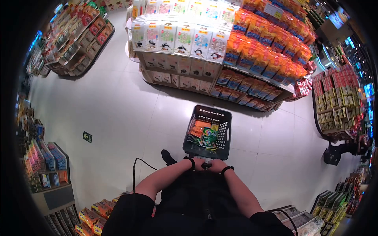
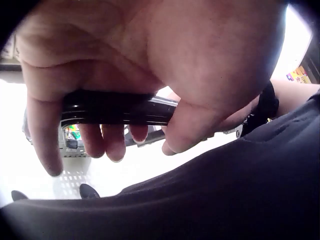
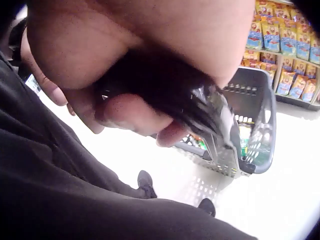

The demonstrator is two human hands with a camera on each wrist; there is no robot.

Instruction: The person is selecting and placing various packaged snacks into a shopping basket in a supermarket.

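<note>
A dark grey shopping basket (image 1: 205, 152) with perforated walls stands in front of me, low over the white floor. Orange packets (image 1: 200, 129) and green packets (image 1: 209, 138) lie inside it. My left hand (image 1: 197, 163) and right hand (image 1: 215, 166) are side by side on its black handle (image 2: 115, 108). In the left wrist view, the left fingers drape over the handle and the thumb comes round from the other side; the forefinger points down past its end. The right fingers (image 3: 135, 115) curl under the handle in the right wrist view.
Ahead stands a display shelf with white packages (image 1: 183, 38) and orange bags (image 1: 252, 53). More displays (image 1: 88, 43) are at the far left, with stacked red and yellow packs (image 1: 334, 98) at right. Someone in dark clothes (image 1: 346, 148) is at the right edge. A floor sign (image 1: 87, 137) lies left.
</note>
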